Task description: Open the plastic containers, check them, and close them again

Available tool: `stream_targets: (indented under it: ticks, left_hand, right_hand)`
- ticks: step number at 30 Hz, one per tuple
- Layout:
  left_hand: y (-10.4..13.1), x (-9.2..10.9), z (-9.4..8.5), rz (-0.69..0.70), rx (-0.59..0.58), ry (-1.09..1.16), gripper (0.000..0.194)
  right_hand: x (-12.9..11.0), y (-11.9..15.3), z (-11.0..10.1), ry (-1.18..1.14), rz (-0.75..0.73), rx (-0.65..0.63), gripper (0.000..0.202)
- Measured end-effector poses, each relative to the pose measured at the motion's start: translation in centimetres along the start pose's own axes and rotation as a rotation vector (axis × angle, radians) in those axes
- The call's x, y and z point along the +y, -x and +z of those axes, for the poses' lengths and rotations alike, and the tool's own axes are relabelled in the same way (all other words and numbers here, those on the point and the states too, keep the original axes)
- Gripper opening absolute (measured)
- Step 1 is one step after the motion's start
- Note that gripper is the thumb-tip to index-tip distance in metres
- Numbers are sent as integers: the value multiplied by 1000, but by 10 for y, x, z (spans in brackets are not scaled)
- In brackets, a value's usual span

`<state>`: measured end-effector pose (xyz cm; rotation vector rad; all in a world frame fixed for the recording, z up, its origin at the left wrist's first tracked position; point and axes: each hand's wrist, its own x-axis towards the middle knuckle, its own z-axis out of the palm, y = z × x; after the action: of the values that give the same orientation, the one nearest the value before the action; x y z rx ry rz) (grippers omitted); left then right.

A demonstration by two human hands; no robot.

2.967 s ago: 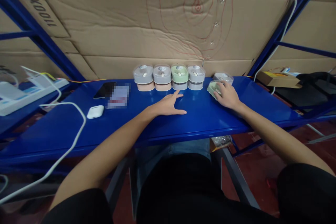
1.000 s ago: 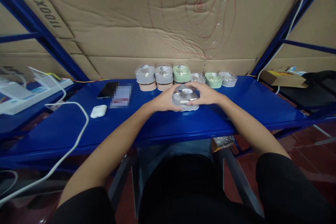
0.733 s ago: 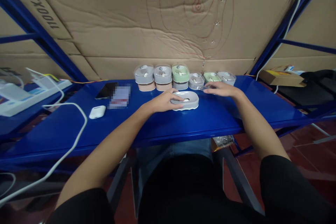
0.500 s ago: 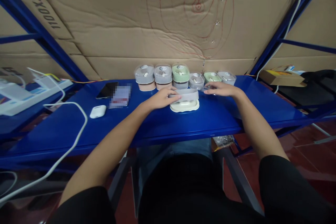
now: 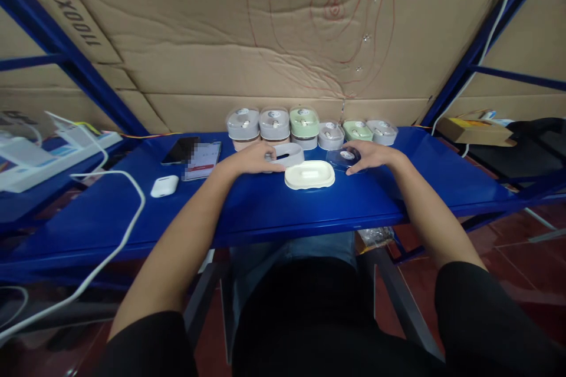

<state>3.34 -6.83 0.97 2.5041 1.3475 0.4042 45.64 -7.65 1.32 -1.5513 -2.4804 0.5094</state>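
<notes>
Left hand: the left hand (image 5: 250, 159) rests on the blue shelf (image 5: 132, 212), its fingers curled around the left end of a grey ring-shaped piece (image 5: 288, 155) and gripping it.
Right hand: the right hand (image 5: 370, 155) lies palm down, fingers bent over the right edge of a clear lid (image 5: 344, 158) and holding it against the shelf.
Cream tray: a cream tray (image 5: 309, 175) lies flat between the two hands, just near of the grey piece; neither hand touches it.
Row of boxes: small lidded boxes (image 5: 304, 128) stand in a line at the far edge, grey, green and peach, against the cardboard wall (image 5: 283, 47).
Left side: a phone (image 5: 179, 151) lies far left of the hands, a white earbud case (image 5: 163, 187) nearer, and a white cable (image 5: 119, 230) loops across the shelf.
</notes>
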Motion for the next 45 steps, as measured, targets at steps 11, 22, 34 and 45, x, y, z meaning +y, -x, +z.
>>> stream_targets:
  ticks: [11, 22, 34, 45]
  left_hand:
    - [9, 61, 28, 276, 53, 198, 49]
    - [6, 69, 51, 205, -34, 187, 114]
    - [-3, 27, 44, 115, -140, 398, 166]
    - [-2, 32, 39, 189, -116, 286, 111]
  right_hand:
    - [2, -2, 2, 6, 19, 31, 98]
    - [-14, 10, -10, -14, 9, 158, 95]
    - [-86, -13, 55, -23, -474, 305, 95]
    - [-72, -8, 60, -45, -418, 218, 93]
